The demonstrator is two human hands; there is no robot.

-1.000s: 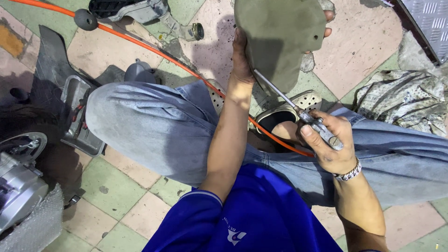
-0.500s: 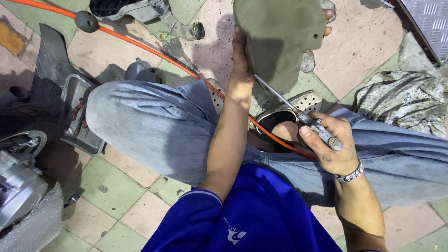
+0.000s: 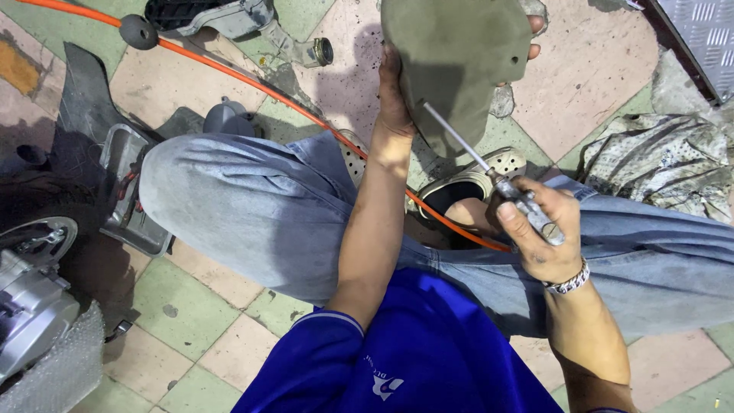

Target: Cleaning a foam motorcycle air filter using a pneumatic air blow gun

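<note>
My left hand [image 3: 397,92] grips a flat olive-grey panel [image 3: 455,61] by its edges and holds it up in front of me; fingertips show past its right edge. In my right hand [image 3: 539,233] is a screwdriver [image 3: 489,172] with a grey handle. Its thin metal shaft slants up and left, and the tip rests against the lower part of the panel. Both arms reach out over my knees in light blue jeans. A beaded bracelet sits on my right wrist.
An orange hose [image 3: 252,84] runs diagonally across the tiled floor and under my legs. A motorcycle wheel and engine parts [image 3: 34,252] lie at the left, with black plastic covers. A crumpled cloth [image 3: 665,160] lies at the right. Perforated slippers [image 3: 474,183] are on my feet.
The screwdriver tip has shifted slightly along the panel's lower edge; both hands stay almost where they were.
</note>
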